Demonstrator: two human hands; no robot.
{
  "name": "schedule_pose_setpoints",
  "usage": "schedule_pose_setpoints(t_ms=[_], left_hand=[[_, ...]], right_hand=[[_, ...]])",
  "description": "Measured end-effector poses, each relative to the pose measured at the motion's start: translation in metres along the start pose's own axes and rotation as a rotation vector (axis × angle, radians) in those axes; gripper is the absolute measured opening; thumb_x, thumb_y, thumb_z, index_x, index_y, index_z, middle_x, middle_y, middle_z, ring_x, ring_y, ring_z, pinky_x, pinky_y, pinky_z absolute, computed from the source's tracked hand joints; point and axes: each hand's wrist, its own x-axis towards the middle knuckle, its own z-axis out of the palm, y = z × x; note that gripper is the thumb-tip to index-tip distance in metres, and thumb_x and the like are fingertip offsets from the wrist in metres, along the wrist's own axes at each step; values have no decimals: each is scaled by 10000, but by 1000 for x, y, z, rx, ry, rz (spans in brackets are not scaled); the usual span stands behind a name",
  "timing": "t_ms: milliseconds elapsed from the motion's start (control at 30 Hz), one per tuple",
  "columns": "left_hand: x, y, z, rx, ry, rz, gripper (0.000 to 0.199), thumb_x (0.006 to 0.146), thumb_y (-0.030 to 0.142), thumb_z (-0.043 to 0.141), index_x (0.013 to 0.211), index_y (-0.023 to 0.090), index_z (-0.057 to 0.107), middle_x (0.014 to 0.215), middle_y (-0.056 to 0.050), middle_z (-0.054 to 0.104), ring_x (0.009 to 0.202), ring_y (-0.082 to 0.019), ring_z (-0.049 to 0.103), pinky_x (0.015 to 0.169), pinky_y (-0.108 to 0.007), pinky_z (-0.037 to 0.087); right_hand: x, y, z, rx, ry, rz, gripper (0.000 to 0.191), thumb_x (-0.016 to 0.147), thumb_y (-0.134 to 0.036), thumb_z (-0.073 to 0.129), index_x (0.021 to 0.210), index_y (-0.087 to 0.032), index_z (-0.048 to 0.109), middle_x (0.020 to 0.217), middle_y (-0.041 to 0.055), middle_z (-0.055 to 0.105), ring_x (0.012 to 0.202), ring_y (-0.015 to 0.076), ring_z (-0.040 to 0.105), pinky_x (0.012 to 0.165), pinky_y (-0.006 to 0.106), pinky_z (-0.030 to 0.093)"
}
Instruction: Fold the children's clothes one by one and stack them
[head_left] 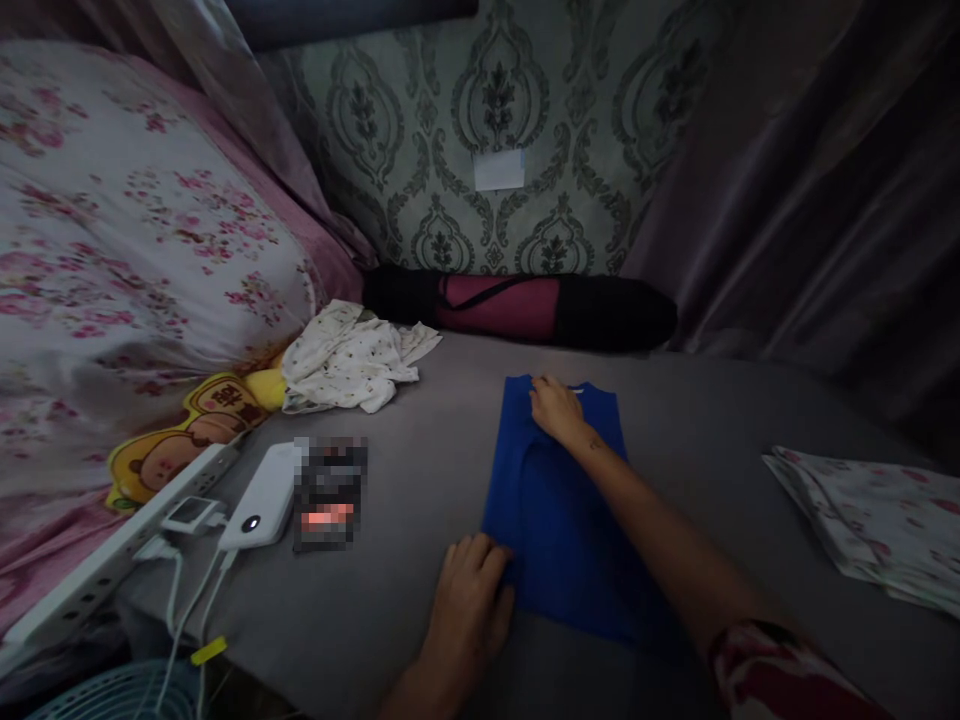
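Observation:
A blue shirt (566,540) lies folded into a long panel on the grey bed surface, its neckline at the far end with a small pale label. At that far edge my right hand (556,406) is closed on the fabric beside the neckline, its forearm crossing over the shirt's right side. My left hand (471,597) has curled fingers at the shirt's near left edge and pinches the cloth there. Its fingertips are partly hidden.
A crumpled white patterned cloth (349,355), a yellow plush (161,465), a white power bank (262,500) with cables and a power strip (112,555) lie left. A black-and-maroon bag (499,305) lies along the wall. Folded patterned fabric (877,515) sits right.

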Motion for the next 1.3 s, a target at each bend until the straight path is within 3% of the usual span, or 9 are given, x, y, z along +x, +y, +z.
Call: schedule_pose_setpoints(t_ms=[100, 200, 367, 500, 633, 767, 967, 1133, 1300], left_hand=[[-3, -3, 1, -16, 51, 40, 447, 687, 46, 474, 1094, 195, 585, 1027, -96, 631, 903, -238, 584, 759, -402, 493], [-5, -11, 10, -22, 129, 151, 585, 685, 47, 451, 1249, 188, 518, 1248, -130, 596, 1151, -266, 558, 911, -456, 502], [-6, -31, 37, 57, 172, 332, 687, 704, 35, 397, 1370, 191, 455, 1362, -95, 569, 1322, -238, 471, 1031, -479, 475], [-6, -30, 32, 56, 108, 341, 622, 752, 54, 413, 1357, 182, 479, 1339, -98, 593, 1294, -240, 508, 1036, -512, 475], [-1, -14, 5, 31, 1, 295, 590, 758, 82, 479, 1344, 152, 485, 1355, -127, 577, 1293, -273, 509, 1044, -577, 449], [4, -4, -8, 46, 25, 292, 447, 855, 243, 574, 1291, 154, 529, 1287, -143, 625, 1226, -289, 570, 1016, -589, 469], [4, -2, -11, -7, 62, 271, 386, 904, 301, 562, 1270, 179, 553, 1251, -139, 646, 1217, -271, 580, 1049, -554, 450], [3, -6, -3, -20, 84, 239, 315, 917, 174, 502, 1225, 190, 566, 1233, -113, 658, 1215, -240, 582, 1040, -538, 465], [3, -7, -1, -53, 85, 219, 300, 909, 171, 517, 1202, 194, 576, 1220, -107, 663, 1202, -236, 589, 1049, -539, 456]], right_hand=[[11, -15, 19, -20, -87, -166, 523, 983, -318, 321, 1431, -70, 423, 1499, 152, 408, 1405, 276, 314, 1154, 415, 211], [26, -28, 39, -20, -110, -216, 603, 987, -393, 285, 1472, -40, 347, 1551, 156, 311, 1456, 273, 187, 1182, 439, 89], [45, -32, 63, -5, -119, -123, 681, 982, -453, 249, 1479, 9, 303, 1565, 189, 250, 1466, 265, 150, 1181, 416, 60], [49, -25, 74, 22, -190, -90, 714, 982, -488, 227, 1494, 8, 267, 1577, 178, 223, 1472, 261, 121, 1183, 403, 57], [49, -23, 75, 50, -178, -99, 707, 984, -482, 221, 1501, -1, 254, 1582, 168, 216, 1473, 258, 110, 1185, 398, 40], [48, -21, 67, 114, -184, -100, 651, 993, -438, 209, 1492, -30, 299, 1571, 144, 264, 1465, 248, 160, 1185, 384, 75], [26, -18, 47, 130, -189, -109, 676, 988, -454, 222, 1504, -18, 262, 1583, 158, 217, 1476, 251, 114, 1187, 383, 61], [5, -13, 54, 74, -156, -85, 694, 992, -474, 215, 1508, -11, 252, 1589, 152, 193, 1478, 249, 94, 1190, 393, 28], [14, 1, 54, 192, -255, -61, 667, 995, -461, 260, 1509, -36, 265, 1590, 140, 194, 1479, 234, 96, 1192, 416, 39]])
